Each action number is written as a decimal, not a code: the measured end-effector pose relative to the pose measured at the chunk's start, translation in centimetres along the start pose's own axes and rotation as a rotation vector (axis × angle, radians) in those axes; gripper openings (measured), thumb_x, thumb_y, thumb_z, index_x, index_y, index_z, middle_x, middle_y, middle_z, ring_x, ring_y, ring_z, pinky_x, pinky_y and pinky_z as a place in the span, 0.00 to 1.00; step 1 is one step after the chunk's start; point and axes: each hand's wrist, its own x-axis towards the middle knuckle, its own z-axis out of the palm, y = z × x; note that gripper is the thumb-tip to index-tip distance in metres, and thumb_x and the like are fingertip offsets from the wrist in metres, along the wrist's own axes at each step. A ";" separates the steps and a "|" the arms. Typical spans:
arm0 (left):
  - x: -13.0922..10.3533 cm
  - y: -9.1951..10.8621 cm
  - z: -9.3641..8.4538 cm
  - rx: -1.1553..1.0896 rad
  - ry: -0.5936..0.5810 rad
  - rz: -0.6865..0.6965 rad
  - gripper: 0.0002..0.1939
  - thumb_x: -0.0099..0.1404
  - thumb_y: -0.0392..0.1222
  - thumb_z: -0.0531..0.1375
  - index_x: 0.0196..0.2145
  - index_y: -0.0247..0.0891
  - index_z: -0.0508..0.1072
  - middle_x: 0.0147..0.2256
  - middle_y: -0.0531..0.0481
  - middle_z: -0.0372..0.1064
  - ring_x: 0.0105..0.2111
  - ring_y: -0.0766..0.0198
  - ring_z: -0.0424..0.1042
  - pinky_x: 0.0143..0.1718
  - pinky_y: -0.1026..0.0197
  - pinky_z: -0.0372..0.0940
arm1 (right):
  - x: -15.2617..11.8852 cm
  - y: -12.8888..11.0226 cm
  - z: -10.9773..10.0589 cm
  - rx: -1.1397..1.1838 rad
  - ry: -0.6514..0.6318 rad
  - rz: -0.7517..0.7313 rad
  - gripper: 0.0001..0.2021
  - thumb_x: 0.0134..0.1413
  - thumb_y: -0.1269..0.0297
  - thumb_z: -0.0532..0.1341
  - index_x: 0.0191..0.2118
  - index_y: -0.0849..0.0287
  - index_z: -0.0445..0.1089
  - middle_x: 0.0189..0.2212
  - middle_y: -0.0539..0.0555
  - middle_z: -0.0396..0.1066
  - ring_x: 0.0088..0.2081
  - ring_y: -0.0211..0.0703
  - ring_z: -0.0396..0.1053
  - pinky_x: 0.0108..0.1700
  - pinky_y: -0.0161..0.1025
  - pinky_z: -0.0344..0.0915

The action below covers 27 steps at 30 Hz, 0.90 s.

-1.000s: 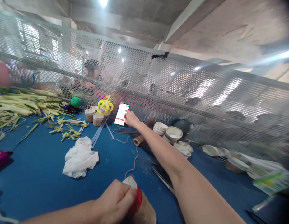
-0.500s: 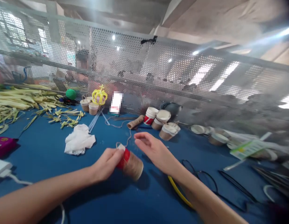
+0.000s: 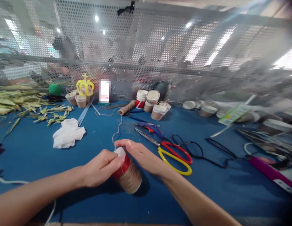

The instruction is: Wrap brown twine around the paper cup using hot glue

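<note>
A red-and-white paper cup (image 3: pixel 125 163) lies tilted low over the table, its lower part wound with brown twine (image 3: pixel 130 180). My left hand (image 3: pixel 101 166) is closed around its upper left side, thumb pressed on top. My right hand (image 3: pixel 138 153) reaches across the cup's upper right, with its fingertips closed at the loose twine strand (image 3: pixel 118 128) by the white end. That strand runs back to a twine roll (image 3: pixel 127 107) on a brown tube. The right thumb is partly hidden.
Right of the cup lie scissors (image 3: pixel 175 152) with red and yellow handles and a blue glue gun (image 3: pixel 149 127) with its black cord. Crumpled white tissue (image 3: pixel 68 133) is at left. Several cups (image 3: pixel 157 111), a yellow crown (image 3: pixel 85 88) and dried husks (image 3: pixel 13 102) stand along the mesh screen (image 3: pixel 127 47).
My right hand has moved left to the twine at the cup's white end. The view has tilted down, bringing the scissors and glue gun into sight. My left hand keeps its grip.
</note>
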 end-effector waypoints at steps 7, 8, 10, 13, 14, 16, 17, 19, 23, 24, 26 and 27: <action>0.1 0.5 0.4 0.056 -0.080 -0.042 0.20 0.63 0.46 0.41 0.17 0.35 0.53 0.19 0.56 0.47 0.20 0.72 0.47 0.20 0.67 0.47 | -0.4 -0.7 1.0 0.370 -0.056 0.013 0.18 0.48 0.51 0.56 0.36 0.62 0.70 0.46 0.59 0.64 0.50 0.45 0.60 0.49 0.43 0.57; 0.1 0.4 0.4 0.060 -0.070 -0.058 0.20 0.63 0.46 0.42 0.17 0.35 0.54 0.19 0.56 0.47 0.20 0.72 0.47 0.20 0.67 0.46 | -0.4 -0.8 1.2 0.407 -0.026 0.018 0.15 0.46 0.54 0.59 0.34 0.61 0.71 0.46 0.58 0.64 0.49 0.45 0.60 0.48 0.42 0.57; 0.1 0.3 0.2 0.035 -0.060 -0.106 0.20 0.63 0.48 0.42 0.18 0.35 0.55 0.19 0.57 0.46 0.20 0.72 0.46 0.20 0.67 0.46 | -0.4 -0.9 1.5 0.451 0.068 0.011 0.07 0.45 0.62 0.62 0.30 0.60 0.71 0.45 0.56 0.65 0.49 0.43 0.61 0.48 0.41 0.57; 0.1 0.2 -0.3 -0.087 -0.106 -0.154 0.20 0.62 0.50 0.45 0.20 0.33 0.59 0.20 0.57 0.48 0.22 0.72 0.48 0.21 0.68 0.48 | -0.5 -0.7 1.5 0.456 0.198 -0.013 0.04 0.46 0.67 0.61 0.25 0.59 0.70 0.38 0.53 0.67 0.44 0.39 0.63 0.46 0.39 0.58; 0.1 0.1 -0.5 -0.145 -0.124 -0.159 0.18 0.61 0.49 0.48 0.22 0.32 0.61 0.21 0.56 0.51 0.22 0.72 0.50 0.22 0.68 0.50 | -0.5 -0.7 1.4 0.440 0.231 -0.023 0.04 0.46 0.67 0.60 0.24 0.59 0.69 0.35 0.51 0.67 0.41 0.37 0.64 0.44 0.38 0.58; 0.2 0.0 -0.8 -0.248 -0.144 -0.170 0.12 0.58 0.46 0.53 0.29 0.32 0.64 0.24 0.56 0.56 0.24 0.71 0.54 0.26 0.68 0.54 | -0.7 -0.6 1.0 0.380 0.281 -0.040 0.05 0.47 0.67 0.60 0.24 0.59 0.68 0.29 0.49 0.66 0.35 0.35 0.64 0.41 0.37 0.59; 0.3 0.0 -0.9 -0.253 -0.145 -0.194 0.11 0.55 0.44 0.56 0.31 0.32 0.64 0.24 0.56 0.57 0.23 0.72 0.55 0.25 0.69 0.54 | -0.8 -0.6 0.8 0.347 0.302 -0.038 0.04 0.47 0.66 0.60 0.25 0.59 0.68 0.27 0.49 0.66 0.32 0.35 0.63 0.39 0.36 0.60; 0.4 -0.1 -1.0 -0.252 -0.145 -0.239 0.12 0.51 0.40 0.59 0.33 0.32 0.64 0.25 0.56 0.59 0.22 0.72 0.55 0.24 0.69 0.54 | -0.9 -0.5 0.5 0.289 0.344 -0.016 0.04 0.47 0.65 0.60 0.26 0.59 0.69 0.26 0.49 0.67 0.30 0.35 0.63 0.37 0.36 0.60; 0.4 0.0 -0.6 -0.263 -0.130 -0.273 0.11 0.49 0.37 0.60 0.32 0.32 0.64 0.23 0.56 0.60 0.21 0.73 0.55 0.22 0.70 0.54 | -1.1 -0.5 0.2 0.218 0.408 0.024 0.06 0.46 0.63 0.60 0.27 0.60 0.69 0.26 0.50 0.69 0.30 0.36 0.64 0.36 0.37 0.61; 0.4 0.0 -0.5 -0.269 -0.120 -0.268 0.11 0.49 0.37 0.60 0.31 0.32 0.64 0.23 0.57 0.60 0.21 0.73 0.55 0.22 0.70 0.55 | -1.1 -0.5 0.2 0.200 0.420 0.028 0.06 0.46 0.63 0.60 0.27 0.60 0.69 0.26 0.50 0.69 0.30 0.36 0.64 0.35 0.37 0.61; 0.3 0.0 -0.4 -0.280 -0.102 -0.257 0.10 0.50 0.37 0.60 0.31 0.32 0.64 0.24 0.57 0.60 0.21 0.73 0.56 0.23 0.70 0.55 | -1.1 -0.4 0.2 0.169 0.439 0.032 0.06 0.46 0.63 0.60 0.27 0.60 0.69 0.26 0.50 0.69 0.30 0.37 0.64 0.35 0.37 0.61; 0.3 -0.1 -0.4 -0.285 -0.096 -0.252 0.10 0.50 0.37 0.60 0.31 0.32 0.65 0.24 0.56 0.60 0.22 0.73 0.56 0.24 0.69 0.56 | -1.1 -0.4 0.3 0.158 0.446 0.034 0.06 0.46 0.63 0.60 0.27 0.60 0.69 0.26 0.50 0.69 0.30 0.37 0.64 0.35 0.37 0.61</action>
